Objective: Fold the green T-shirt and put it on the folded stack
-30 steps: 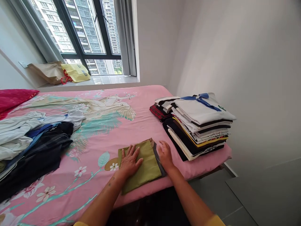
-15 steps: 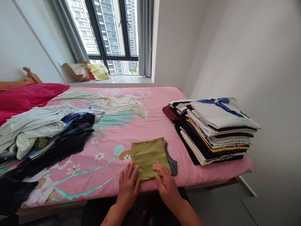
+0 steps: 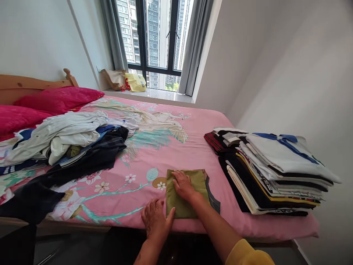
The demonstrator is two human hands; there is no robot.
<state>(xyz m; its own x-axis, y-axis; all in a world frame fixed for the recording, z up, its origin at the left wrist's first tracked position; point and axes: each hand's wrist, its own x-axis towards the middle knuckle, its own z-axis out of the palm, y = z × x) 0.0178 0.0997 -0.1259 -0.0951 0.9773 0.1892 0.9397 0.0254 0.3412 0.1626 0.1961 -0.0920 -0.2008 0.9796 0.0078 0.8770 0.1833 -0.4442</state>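
An olive-green folded shirt (image 3: 197,180) with a dark grey neckband on its right side lies flat near the front edge of the bed. My right hand (image 3: 182,184) rests on its upper left part, fingers stretched out over the cloth. At the shirt's lower left corner my left hand (image 3: 156,217) lies on the bedsheet, fingers spread and the thumb by the shirt's edge. Neither hand grips anything.
A tall stack of folded clothes (image 3: 275,176) stands on the bed's right side. To the left spreads a loose pile of clothes (image 3: 74,132), with red pillows (image 3: 57,99) behind. Bags (image 3: 135,82) sit on the windowsill.
My right hand has moved up and left across the shirt, from its lower right part to its upper left. My left hand has slid slightly down, and the view has turned left.
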